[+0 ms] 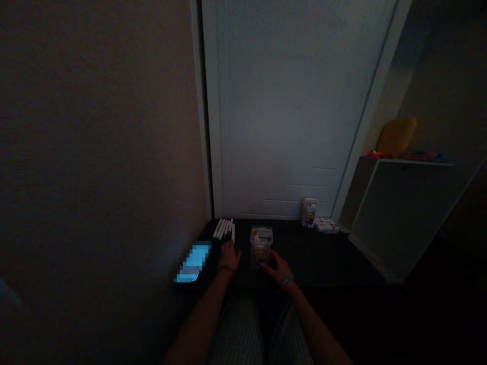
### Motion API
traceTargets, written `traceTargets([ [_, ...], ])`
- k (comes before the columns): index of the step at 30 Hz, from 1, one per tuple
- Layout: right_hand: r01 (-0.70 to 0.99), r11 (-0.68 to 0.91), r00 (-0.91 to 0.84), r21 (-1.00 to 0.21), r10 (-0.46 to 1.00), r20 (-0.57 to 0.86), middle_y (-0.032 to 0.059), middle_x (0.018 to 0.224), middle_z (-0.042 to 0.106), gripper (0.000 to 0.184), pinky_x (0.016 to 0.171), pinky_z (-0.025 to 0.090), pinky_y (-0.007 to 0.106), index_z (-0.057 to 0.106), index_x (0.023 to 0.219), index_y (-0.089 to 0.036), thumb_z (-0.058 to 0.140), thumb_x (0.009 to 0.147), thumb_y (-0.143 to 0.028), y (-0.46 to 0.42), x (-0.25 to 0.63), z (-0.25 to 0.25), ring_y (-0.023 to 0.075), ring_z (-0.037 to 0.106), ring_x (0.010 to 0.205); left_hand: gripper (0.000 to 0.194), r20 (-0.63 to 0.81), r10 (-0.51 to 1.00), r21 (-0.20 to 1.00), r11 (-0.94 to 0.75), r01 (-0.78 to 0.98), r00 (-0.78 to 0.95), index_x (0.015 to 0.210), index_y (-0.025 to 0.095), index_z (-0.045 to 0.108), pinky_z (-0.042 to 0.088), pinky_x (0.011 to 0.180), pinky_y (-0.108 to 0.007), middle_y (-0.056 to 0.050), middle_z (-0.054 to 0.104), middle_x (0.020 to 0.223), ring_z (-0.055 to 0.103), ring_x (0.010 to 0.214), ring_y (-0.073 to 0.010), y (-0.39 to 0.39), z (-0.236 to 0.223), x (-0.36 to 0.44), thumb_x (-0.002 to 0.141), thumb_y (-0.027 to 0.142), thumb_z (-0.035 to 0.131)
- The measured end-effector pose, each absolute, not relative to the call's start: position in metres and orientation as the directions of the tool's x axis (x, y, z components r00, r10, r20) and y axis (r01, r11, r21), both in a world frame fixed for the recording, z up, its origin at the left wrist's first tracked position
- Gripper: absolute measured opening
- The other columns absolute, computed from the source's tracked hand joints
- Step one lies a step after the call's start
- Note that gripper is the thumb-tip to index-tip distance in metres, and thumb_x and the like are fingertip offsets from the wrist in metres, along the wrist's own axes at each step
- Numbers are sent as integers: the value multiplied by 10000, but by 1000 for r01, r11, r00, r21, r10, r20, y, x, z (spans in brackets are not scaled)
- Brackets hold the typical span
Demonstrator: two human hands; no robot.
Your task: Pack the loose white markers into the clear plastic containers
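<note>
A clear plastic container with a yellow and red label stands upright on the dark table, and something white with an orange-red top shows inside it. My right hand grips its lower right side, thumb across the front. To the left lies a row of several white markers with dark ends. My left hand reaches toward them, its fingertips close to the nearest marker and its thumb spread away. Dim light hides whether those fingertips touch the marker.
The black table stands against a white door. At its back right are a second labelled container and a white pack. A lit, pixelated screen lies at the left edge. A cabinet stands right.
</note>
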State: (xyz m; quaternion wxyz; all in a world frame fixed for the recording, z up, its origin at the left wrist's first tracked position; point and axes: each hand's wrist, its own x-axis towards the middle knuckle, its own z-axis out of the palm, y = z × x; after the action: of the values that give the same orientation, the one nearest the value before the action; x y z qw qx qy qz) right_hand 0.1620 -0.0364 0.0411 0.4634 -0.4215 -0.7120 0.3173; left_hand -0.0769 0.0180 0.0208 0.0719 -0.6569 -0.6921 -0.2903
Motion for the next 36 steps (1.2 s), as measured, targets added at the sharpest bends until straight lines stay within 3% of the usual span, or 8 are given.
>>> traceTargets([
  [5,281,466,-243,-839,880,407,47,1178,659,564,918,509,401,522,1254,-272,695,752,-462,-35,162,38,230,640,1051,541,505,857,307,-64,950,-106,1394,147,379,358,1031,-413,-155,417,1399,410,1255,-291,15,20,-77,879,270,491],
  [8,284,458,-236,-842,885,401,51,1183,656,567,922,507,401,524,1246,-268,705,744,-460,-34,162,37,232,637,1060,487,483,873,287,-94,953,-60,1366,205,434,330,1057,-432,-116,413,1426,367,1303,-297,17,19,-77,884,262,485],
  [13,275,472,-251,-837,876,412,50,1170,661,551,915,510,386,517,1243,-261,693,757,-454,-33,161,37,221,641,1047,366,452,890,290,-86,953,-57,1243,133,515,341,1051,-380,-134,493,1320,432,1246,-254,14,22,-77,891,221,466],
  [20,291,458,-238,-840,885,400,53,1151,672,554,897,519,400,524,1235,-259,699,747,-453,-35,162,41,235,647,1039,149,449,890,276,-51,960,-82,995,164,551,421,910,-344,-84,549,1063,529,1013,-219,5,35,-75,876,209,474],
  [29,290,437,-221,-852,896,385,58,1163,667,564,928,504,416,519,1241,-253,700,743,-447,-38,161,43,236,638,1062,250,410,904,266,12,964,-124,1116,167,508,395,882,-370,-107,541,1137,481,1071,-262,-2,43,-72,887,267,491],
  [36,284,448,-228,-847,890,394,60,1162,668,577,936,501,418,514,1249,-247,694,744,-462,-35,162,38,232,639,1064,208,361,929,275,-21,961,-83,1038,185,553,409,852,-305,-83,571,1078,550,1000,-206,-2,43,-73,962,297,395],
])
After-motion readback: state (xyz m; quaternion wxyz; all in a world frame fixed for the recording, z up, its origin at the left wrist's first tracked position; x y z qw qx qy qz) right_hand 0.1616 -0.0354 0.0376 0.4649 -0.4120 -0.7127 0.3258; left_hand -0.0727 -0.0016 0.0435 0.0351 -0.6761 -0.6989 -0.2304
